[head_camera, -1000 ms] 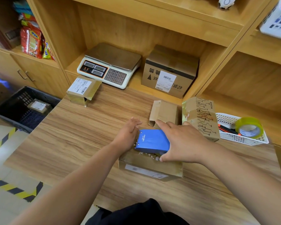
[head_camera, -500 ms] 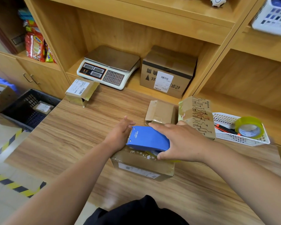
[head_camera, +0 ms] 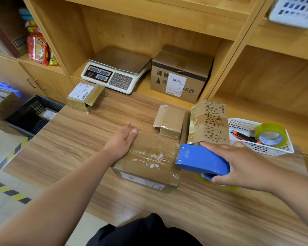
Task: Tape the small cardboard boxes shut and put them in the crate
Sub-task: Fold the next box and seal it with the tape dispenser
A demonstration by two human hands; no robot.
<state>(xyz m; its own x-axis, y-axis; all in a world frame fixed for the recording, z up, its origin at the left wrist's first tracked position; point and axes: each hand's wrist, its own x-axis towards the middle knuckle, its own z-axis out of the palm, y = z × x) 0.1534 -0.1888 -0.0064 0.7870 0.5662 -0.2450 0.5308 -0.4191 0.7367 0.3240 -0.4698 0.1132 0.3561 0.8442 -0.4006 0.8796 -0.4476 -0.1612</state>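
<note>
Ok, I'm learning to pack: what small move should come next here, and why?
Probably draw the blue tape dispenser down over the right edge of the box and tear the tape off. A clear strip already covers the top seam, the dispenser's front sits at that edge, gripped by the right hand, and the left hand lies flat on the box's left end.
</note>
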